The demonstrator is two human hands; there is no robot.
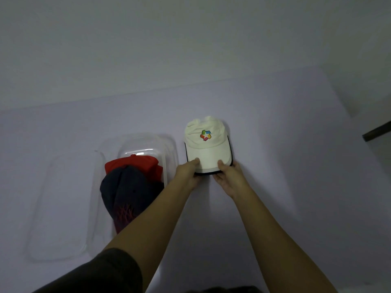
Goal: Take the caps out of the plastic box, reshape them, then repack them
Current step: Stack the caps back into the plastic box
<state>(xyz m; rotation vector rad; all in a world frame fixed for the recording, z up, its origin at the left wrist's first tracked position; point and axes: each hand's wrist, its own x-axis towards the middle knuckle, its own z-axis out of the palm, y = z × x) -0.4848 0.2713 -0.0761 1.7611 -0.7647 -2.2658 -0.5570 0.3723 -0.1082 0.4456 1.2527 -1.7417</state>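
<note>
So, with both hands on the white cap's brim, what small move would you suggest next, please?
Probably curve the brim: both hands, left and right, grip its front edge. The white cap lies outside the box, its crown creased, so reshaping seems unfinished.

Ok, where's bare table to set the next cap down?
Right of the white cap, and the strip behind it toward the wall. The left is crowded: clear box with red cap and navy cap, lid beside.

No readable text anywhere.
The white cap I hold bears only a wordless multicoloured block logo on its front panel; no letters or numbers.
</note>
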